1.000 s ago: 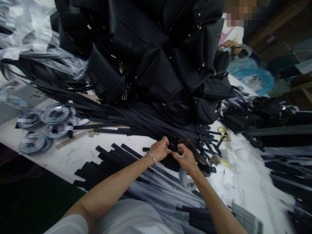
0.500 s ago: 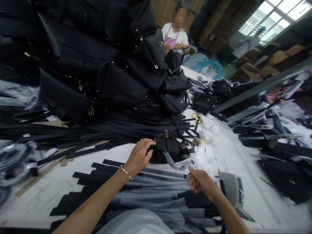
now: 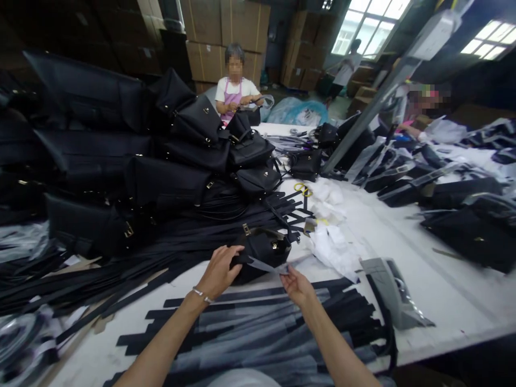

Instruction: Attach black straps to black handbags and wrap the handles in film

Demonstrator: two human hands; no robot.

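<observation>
Clasping a bag [image 3: 262,244] with left hand [image 3: 217,273], pinching a strip [image 3: 264,265] with right hand [image 3: 300,290], seemingly straightening it, needing even tension next.

The left forearm [image 3: 171,328] slants up from seven o'clock to the left hand [image 3: 220,273], back upward, fingers curved toward two o'clock, thumb apart below them. The right forearm [image 3: 332,341] points to eleven o'clock; the right hand [image 3: 297,286] pinches, thumb against fingers.

Left hand [image 3: 220,270] holding a black bag [image 3: 260,244], right hand [image 3: 299,287] pinching a grey strip [image 3: 264,266] across its front, big bag pile [image 3: 173,177] back left.
</observation>
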